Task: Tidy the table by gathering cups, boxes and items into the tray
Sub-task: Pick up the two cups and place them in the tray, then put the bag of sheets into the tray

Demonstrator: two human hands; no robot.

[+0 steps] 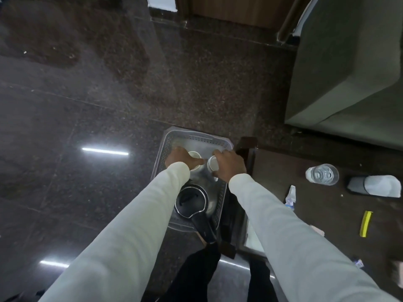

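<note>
A grey perforated tray [196, 136] stands on the dark floor beside the table. Inside it lies a black and steel kettle [193, 202], its handle pointing toward me. My left hand [180, 159] grips an upright white cup [194, 155] in the tray's far half. My right hand [229, 165] holds a second white cup [212, 163], tilted with its mouth facing left, just beside the first one. Both arms wear white sleeves.
On the dark table at right sit a clear glass of water [322, 174], a black and white item [375, 185], a crumpled wrapper [291, 196], a yellow strip [366, 223] and small sachets. A grey bed [349, 73] stands behind the table.
</note>
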